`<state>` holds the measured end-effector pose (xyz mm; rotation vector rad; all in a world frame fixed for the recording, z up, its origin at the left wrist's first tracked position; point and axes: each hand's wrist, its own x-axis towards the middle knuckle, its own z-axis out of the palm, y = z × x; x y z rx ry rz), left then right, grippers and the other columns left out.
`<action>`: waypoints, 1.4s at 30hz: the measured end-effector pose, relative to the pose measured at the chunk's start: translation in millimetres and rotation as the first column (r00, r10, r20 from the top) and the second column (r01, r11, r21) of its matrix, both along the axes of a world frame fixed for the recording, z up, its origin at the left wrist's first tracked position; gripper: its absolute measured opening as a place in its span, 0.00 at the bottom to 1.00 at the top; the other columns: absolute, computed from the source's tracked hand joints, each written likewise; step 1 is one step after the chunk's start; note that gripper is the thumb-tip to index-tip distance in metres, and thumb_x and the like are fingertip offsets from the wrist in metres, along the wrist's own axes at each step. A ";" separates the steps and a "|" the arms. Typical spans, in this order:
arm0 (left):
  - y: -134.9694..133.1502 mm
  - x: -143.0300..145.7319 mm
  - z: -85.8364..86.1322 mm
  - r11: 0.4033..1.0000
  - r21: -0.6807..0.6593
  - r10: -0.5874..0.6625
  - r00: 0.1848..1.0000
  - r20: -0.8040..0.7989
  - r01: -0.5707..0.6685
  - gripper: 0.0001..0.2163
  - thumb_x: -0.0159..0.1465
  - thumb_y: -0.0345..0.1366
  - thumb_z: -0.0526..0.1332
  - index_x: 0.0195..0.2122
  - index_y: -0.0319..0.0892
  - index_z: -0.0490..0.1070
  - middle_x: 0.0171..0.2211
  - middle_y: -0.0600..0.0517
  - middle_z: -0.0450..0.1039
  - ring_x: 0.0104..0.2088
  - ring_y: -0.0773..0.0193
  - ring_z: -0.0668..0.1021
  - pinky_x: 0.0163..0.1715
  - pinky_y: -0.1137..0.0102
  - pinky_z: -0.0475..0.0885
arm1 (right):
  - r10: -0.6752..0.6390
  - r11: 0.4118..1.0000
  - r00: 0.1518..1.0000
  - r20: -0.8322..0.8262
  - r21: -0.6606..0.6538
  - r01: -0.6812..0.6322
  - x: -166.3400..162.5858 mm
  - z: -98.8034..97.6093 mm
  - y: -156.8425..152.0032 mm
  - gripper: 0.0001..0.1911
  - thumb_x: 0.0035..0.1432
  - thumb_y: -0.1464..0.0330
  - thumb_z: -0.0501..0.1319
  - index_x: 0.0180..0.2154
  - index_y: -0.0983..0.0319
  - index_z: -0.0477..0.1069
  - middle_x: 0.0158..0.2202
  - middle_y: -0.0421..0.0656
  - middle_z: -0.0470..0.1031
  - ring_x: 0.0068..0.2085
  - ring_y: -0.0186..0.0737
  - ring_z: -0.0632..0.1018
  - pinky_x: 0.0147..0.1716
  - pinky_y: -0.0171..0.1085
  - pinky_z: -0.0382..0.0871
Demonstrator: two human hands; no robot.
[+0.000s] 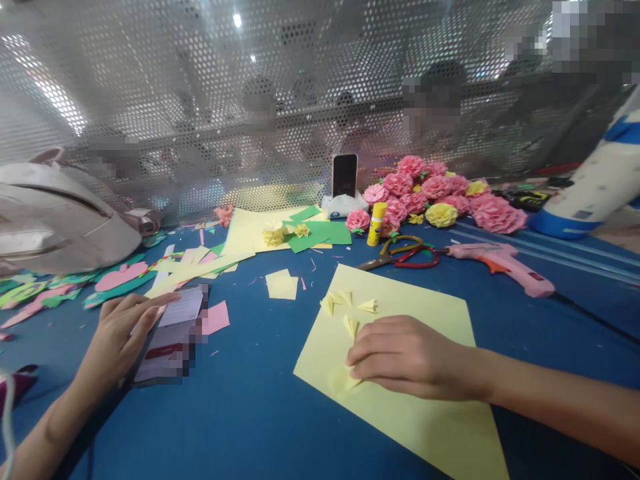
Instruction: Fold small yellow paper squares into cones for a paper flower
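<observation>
My left hand (120,333) rests on a phone (173,337) lying on the blue table, thumb across its lit screen and fingers curled round its left edge. My right hand (405,357) lies on a large pale yellow paper sheet (440,427), fingers pressed together on a small folded yellow piece (345,381) at its fingertips. Several small folded yellow pieces (349,307) lie on the sheet just beyond that hand.
Scissors (400,255), a pink glue gun (500,263) and a yellow glue stick (376,225) lie behind the sheet. Pink and yellow paper flowers (430,193) pile at the back by an upright phone (345,175). Paper scraps (210,257) and a bag (60,220) are left. A perforated metal screen stands behind.
</observation>
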<state>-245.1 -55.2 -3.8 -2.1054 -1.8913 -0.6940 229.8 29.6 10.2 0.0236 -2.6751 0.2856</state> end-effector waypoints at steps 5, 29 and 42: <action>-0.2 -0.5 -1.2 1.000 -0.005 0.005 1.000 0.000 -0.005 0.24 0.72 0.48 0.45 0.49 0.44 0.78 0.40 0.47 0.77 0.41 0.54 0.75 0.46 0.60 0.61 | -0.007 1.000 1.000 0.009 -0.005 0.007 0.4 -1.7 0.5 0.11 0.72 0.72 0.52 0.46 0.63 0.73 0.42 0.47 0.80 0.44 0.38 0.78 0.45 0.39 0.71; -13.5 15.5 8.3 0.994 0.038 -0.101 0.990 0.093 0.098 0.24 0.72 0.46 0.43 0.46 0.48 0.80 0.34 0.49 0.75 0.39 0.54 0.73 0.45 0.59 0.63 | -0.004 1.000 1.000 0.004 -0.001 0.004 0.3 -1.4 0.1 0.09 0.71 0.73 0.54 0.46 0.62 0.72 0.42 0.46 0.80 0.45 0.38 0.78 0.45 0.38 0.70; -12.8 20.2 10.6 0.975 -0.007 -0.218 0.971 0.098 0.220 0.26 0.73 0.47 0.42 0.47 0.48 0.80 0.35 0.49 0.73 0.38 0.55 0.72 0.46 0.59 0.61 | 0.004 1.000 1.000 -0.004 0.001 -0.004 -0.1 -1.9 0.7 0.09 0.70 0.74 0.54 0.45 0.64 0.73 0.43 0.47 0.79 0.44 0.39 0.77 0.45 0.39 0.71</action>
